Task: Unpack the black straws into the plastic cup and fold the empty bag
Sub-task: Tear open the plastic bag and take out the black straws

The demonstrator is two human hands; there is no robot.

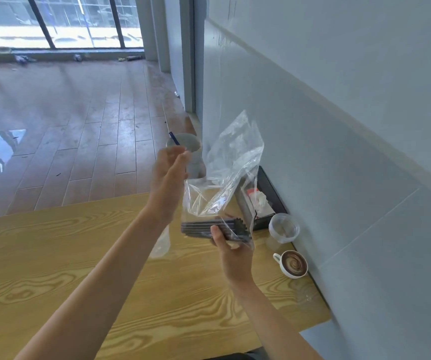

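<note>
A clear plastic bag hangs in the air above the wooden table. A bundle of black straws lies across its bottom end. My right hand grips that bundle through the plastic from below. My left hand is raised beside the bag's upper left edge, fingers fairly straight; whether it touches the plastic is unclear. A clear plastic cup stands upright near the wall, right of the bag, with nothing visible inside.
A small white cup with a brown swirl sits by the wall in front of the plastic cup. A dark tray with white items lies behind the bag. A grey holder with a blue pen stands further back. The wall borders the table's right side.
</note>
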